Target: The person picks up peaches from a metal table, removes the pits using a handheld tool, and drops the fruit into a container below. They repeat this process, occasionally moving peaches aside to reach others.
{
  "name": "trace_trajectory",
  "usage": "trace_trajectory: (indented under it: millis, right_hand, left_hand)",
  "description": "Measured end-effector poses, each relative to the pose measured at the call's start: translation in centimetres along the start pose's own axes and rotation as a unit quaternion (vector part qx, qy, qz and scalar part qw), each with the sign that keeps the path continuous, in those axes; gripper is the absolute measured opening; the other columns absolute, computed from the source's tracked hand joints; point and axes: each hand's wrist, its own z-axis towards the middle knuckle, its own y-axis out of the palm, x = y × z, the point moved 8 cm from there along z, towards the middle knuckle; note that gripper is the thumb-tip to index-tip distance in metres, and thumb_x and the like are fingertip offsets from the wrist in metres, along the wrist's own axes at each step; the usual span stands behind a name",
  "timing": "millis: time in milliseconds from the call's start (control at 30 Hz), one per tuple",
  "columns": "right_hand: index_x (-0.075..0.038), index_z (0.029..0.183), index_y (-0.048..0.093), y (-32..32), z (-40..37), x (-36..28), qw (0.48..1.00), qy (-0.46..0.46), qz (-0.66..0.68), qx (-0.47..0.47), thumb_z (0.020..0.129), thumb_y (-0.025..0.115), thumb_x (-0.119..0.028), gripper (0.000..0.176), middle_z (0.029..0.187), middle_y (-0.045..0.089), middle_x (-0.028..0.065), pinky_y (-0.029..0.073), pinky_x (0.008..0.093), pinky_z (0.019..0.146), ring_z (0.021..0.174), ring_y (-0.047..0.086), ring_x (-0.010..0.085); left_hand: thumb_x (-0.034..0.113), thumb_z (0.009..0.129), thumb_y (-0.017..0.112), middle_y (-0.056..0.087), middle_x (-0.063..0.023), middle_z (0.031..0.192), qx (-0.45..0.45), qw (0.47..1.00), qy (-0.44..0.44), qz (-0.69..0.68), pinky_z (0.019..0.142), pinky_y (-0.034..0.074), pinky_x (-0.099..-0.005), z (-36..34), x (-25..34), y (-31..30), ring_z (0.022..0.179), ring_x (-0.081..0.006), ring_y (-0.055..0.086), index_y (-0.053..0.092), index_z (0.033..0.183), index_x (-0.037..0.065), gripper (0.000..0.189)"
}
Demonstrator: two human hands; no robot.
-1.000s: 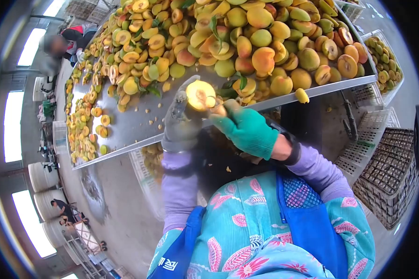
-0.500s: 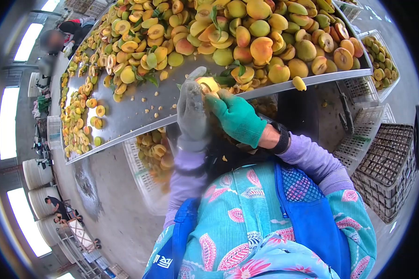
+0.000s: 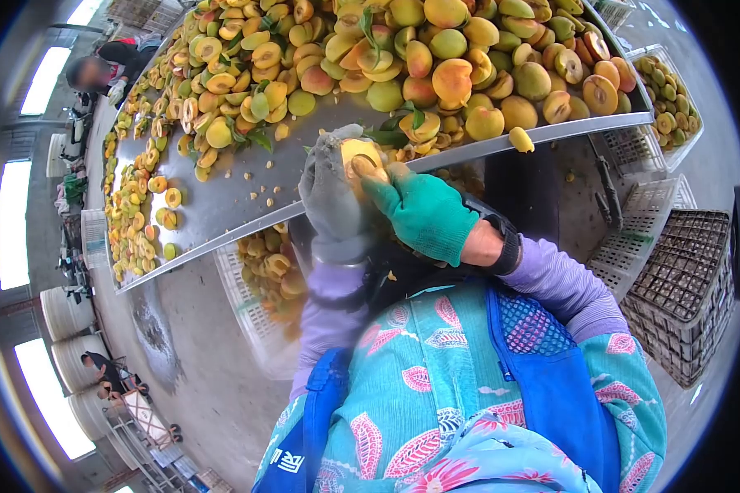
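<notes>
Head view: left hand [image 3: 333, 193], grey glove, has its fingers wrapped round a yellow peach [image 3: 360, 158], holding it just above the near edge of the steel table [image 3: 222, 215]. Right hand [image 3: 423, 212], green glove, touches the peach w/ bent fingertips; can't tell if it grips anything. Fruit pile [image 3: 436, 57] covers the table behind. White crate [image 3: 265, 271] w/ cut halves sits under the table edge. Black crates [image 3: 684, 287] at right. Co-worker [image 3: 99, 70] at far left end.

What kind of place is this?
Probably a fruit-processing shed: a long metal table heaped with peaches, plastic crates beside it, and the left hand holding a cut peach.
</notes>
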Motion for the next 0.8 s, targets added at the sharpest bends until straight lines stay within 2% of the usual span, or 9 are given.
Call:
trace_trajectory:
  millis: [67, 133, 200, 300, 400, 533, 633, 733, 800]
  right_hand:
    - [0.002, 0.105, 0.055, 0.3, -0.1, 0.1, 1.000, -0.005, 0.031, 0.000, 0.100, 0.043, -0.041, 0.044, 0.077, 0.062, 0.0252, 0.046, 0.0502, 0.064, 0.074, 0.061, 0.0443]
    - [0.001, 0.107, 0.055, 0.7, -0.1, 0.7, 0.982, 0.091, 0.167, 0.016, 0.100, 0.044, -0.040, 0.044, 0.079, 0.063, 0.0251, 0.046, 0.0496, 0.065, 0.075, 0.061, 0.0439]
    - [0.001, 0.108, 0.056, 0.6, -0.3, 0.4, 0.980, 0.086, 0.175, 0.050, 0.099, 0.045, -0.040, 0.044, 0.081, 0.063, 0.0251, 0.047, 0.0481, 0.066, 0.076, 0.061, 0.0435]
    - [0.001, 0.110, 0.056, 1.7, -0.2, 1.0, 0.971, 0.100, 0.205, 0.066, 0.098, 0.048, -0.040, 0.043, 0.083, 0.064, 0.0253, 0.047, 0.0462, 0.067, 0.078, 0.061, 0.0434]
    - [0.000, 0.111, 0.056, 2.6, -0.1, 1.6, 0.966, 0.077, 0.235, 0.078, 0.098, 0.050, -0.040, 0.043, 0.082, 0.063, 0.0260, 0.048, 0.0450, 0.068, 0.078, 0.061, 0.0438]
    - [0.000, 0.113, 0.056, 2.6, -0.2, 1.5, 0.970, 0.070, 0.227, 0.055, 0.098, 0.050, -0.040, 0.043, 0.085, 0.063, 0.0256, 0.049, 0.0429, 0.069, 0.079, 0.062, 0.0414]
    - [0.002, 0.113, 0.056, 4.1, -0.6, 1.8, 0.959, 0.122, 0.242, 0.079, 0.098, 0.050, -0.040, 0.045, 0.090, 0.065, 0.0240, 0.049, 0.0414, 0.070, 0.082, 0.064, 0.0382]
    - [0.003, 0.112, 0.056, 5.1, 0.0, 2.7, 0.953, 0.073, 0.292, 0.027, 0.098, 0.050, -0.038, 0.044, 0.093, 0.067, 0.0213, 0.049, 0.0407, 0.070, 0.082, 0.064, 0.0323]
    - [0.005, 0.110, 0.057, 3.2, -0.5, 0.6, 0.906, 0.132, 0.401, -0.007, 0.100, 0.049, -0.036, 0.043, 0.085, 0.065, 0.0121, 0.049, 0.0341, 0.066, 0.075, 0.060, 0.0198]
  left_hand:
    - [0.042, 0.101, 0.043, 0.064, -0.0143, 0.094, -0.021, 0.987, 0.084, 0.135, 0.075, 0.053, -0.0316, -0.1, 1.1, 0.3, 0.082, -0.0212, 0.063, 0.060, 0.108, -0.005, 0.050]
    - [0.040, 0.101, 0.043, 0.065, -0.0139, 0.093, -0.013, 0.984, 0.091, 0.151, 0.075, 0.053, -0.0309, -0.1, 1.3, 0.2, 0.082, -0.0205, 0.063, 0.061, 0.107, -0.005, 0.048]
    - [0.037, 0.101, 0.044, 0.065, -0.0130, 0.093, 0.027, 0.998, 0.019, 0.047, 0.075, 0.052, -0.0302, -0.1, 0.9, 0.1, 0.082, -0.0194, 0.063, 0.062, 0.106, -0.005, 0.046]
    - [0.019, 0.099, 0.051, 0.067, -0.0076, 0.089, 0.079, 0.996, 0.029, 0.011, 0.068, 0.049, -0.0251, 0.1, 0.9, -0.3, 0.076, -0.0120, 0.060, 0.068, 0.099, -0.003, 0.027]
    - [0.016, 0.098, 0.052, 0.067, -0.0067, 0.090, 0.062, 0.992, 0.020, 0.107, 0.068, 0.048, -0.0232, 0.0, 1.7, 0.1, 0.077, -0.0104, 0.059, 0.068, 0.099, -0.002, 0.024]
    - [0.016, 0.098, 0.054, 0.067, -0.0067, 0.091, 0.063, 0.998, 0.021, 0.011, 0.071, 0.049, -0.0231, -0.3, 1.5, 0.1, 0.080, -0.0109, 0.060, 0.068, 0.097, -0.002, 0.023]
    - [0.016, 0.097, 0.056, 0.068, -0.0079, 0.091, 0.111, 0.991, 0.035, -0.065, 0.073, 0.052, -0.0248, -0.8, 1.2, -0.1, 0.081, -0.0124, 0.062, 0.067, 0.095, -0.004, 0.023]
    - [0.017, 0.097, 0.056, 0.069, -0.0087, 0.088, 0.034, 0.999, -0.010, -0.009, 0.071, 0.052, -0.0247, -0.4, 1.1, -0.2, 0.078, -0.0127, 0.063, 0.067, 0.096, -0.005, 0.025]
    - [0.019, 0.097, 0.057, 0.069, -0.0075, 0.084, 0.024, 0.999, -0.034, 0.013, 0.067, 0.050, -0.0235, 0.1, 0.8, -0.2, 0.073, -0.0115, 0.061, 0.069, 0.095, -0.004, 0.026]
